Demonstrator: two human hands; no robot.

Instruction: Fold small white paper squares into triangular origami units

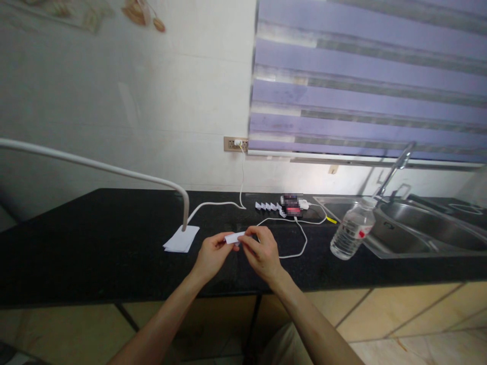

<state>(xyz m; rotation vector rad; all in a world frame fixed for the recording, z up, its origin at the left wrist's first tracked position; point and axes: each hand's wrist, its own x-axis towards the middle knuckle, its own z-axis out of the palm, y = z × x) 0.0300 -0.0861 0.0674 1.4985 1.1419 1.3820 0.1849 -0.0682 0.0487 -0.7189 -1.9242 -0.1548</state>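
Note:
Between both hands, above the front part of the black counter, is a small folded strip of white paper. My left hand pinches its left end between thumb and fingers. At the other end, my right hand is closed on the paper with thumb and forefinger. To the left lies a stack of white paper sheets, with the end of a white bent tube over it. Several small folded white paper pieces stand in a row farther back.
Beside the folded pieces sits a dark device, partly blurred, with white cables trailing over the counter. A clear plastic bottle stands tilted in view at the right, before the steel sink and faucet. A wall socket holds a plug.

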